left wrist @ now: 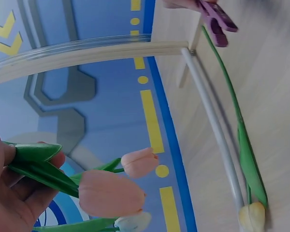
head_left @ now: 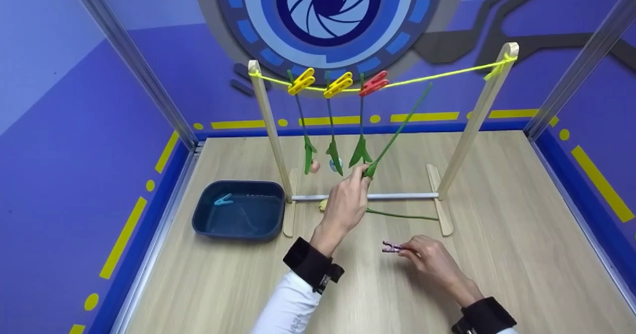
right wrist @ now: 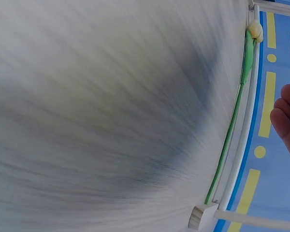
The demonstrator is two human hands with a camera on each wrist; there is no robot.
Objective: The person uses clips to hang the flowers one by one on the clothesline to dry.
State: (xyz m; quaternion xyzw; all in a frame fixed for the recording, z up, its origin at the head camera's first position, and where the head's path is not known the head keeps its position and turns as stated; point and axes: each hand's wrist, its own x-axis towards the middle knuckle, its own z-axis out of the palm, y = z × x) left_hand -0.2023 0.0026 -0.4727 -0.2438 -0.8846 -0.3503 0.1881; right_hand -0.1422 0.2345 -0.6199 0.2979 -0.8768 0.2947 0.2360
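Observation:
My left hand [head_left: 345,202] grips an artificial tulip by its leaves, head down. Its green stem [head_left: 405,123] slants up to the right, the tip near the yellow line [head_left: 437,76]. In the left wrist view the pink tulip head [left wrist: 111,193] hangs below the fingers. Low over the table, my right hand [head_left: 435,262] pinches a purple clothespin [head_left: 392,247], its jaws pointing left. Three tulips hang upside down from the line, under two yellow clothespins [head_left: 301,81] [head_left: 338,85] and a red clothespin [head_left: 374,84]. A yellow tulip [left wrist: 252,217] lies on the table by the frame's white bar.
The line spans two wooden posts [head_left: 271,125] [head_left: 477,120] joined low down by the white bar [head_left: 402,196]. Left of the frame stands a dark blue basin [head_left: 238,224] holding a light blue clothespin [head_left: 223,200]. Blue-purple panels [head_left: 99,140] enclose the table.

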